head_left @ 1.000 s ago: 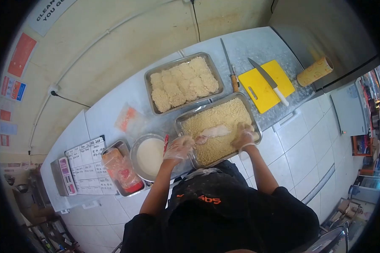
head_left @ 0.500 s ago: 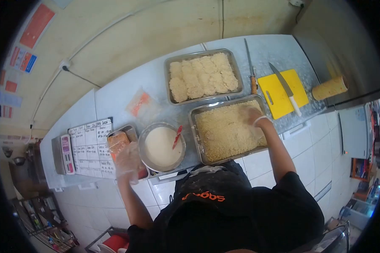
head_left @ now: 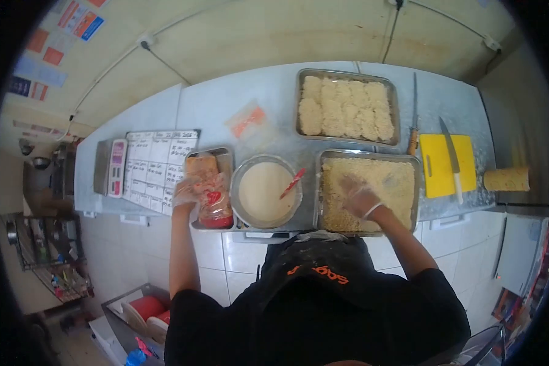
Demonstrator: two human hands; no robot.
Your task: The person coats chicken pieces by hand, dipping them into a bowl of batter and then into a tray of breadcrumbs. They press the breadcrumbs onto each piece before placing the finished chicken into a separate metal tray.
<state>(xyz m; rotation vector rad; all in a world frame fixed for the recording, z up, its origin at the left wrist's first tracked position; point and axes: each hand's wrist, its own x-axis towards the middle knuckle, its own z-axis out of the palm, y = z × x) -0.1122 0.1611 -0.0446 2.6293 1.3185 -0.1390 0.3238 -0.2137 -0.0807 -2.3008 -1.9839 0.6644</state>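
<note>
My left hand (head_left: 191,190), in a clear plastic glove, is at the left edge of a narrow metal tray (head_left: 225,157) that holds a bagged orange and red item (head_left: 208,183). Its fingers are blurred against the bag. Gloved as well, my right hand (head_left: 358,196) rests in the crumbs (head_left: 387,183) of a large metal tray (head_left: 418,201), fingers spread. Between the two trays stands a bowl of white batter (head_left: 263,192) with a red-handled utensil (head_left: 293,184) in it. Behind the crumbs, another tray (head_left: 398,131) holds rows of coated pieces (head_left: 346,110).
A yellow cutting board (head_left: 436,165) with a knife (head_left: 452,155) lies on the right, beside a sharpening rod (head_left: 414,116) and a roll (head_left: 506,179). On the left are a written board (head_left: 158,165) and a scale (head_left: 116,168). A plastic packet (head_left: 248,122) lies behind the bowl.
The view has shifted, so the table items appear further right. My right hand has moved from the crumb tray's right side toward its middle. My left hand has moved toward the narrow tray's left edge.
</note>
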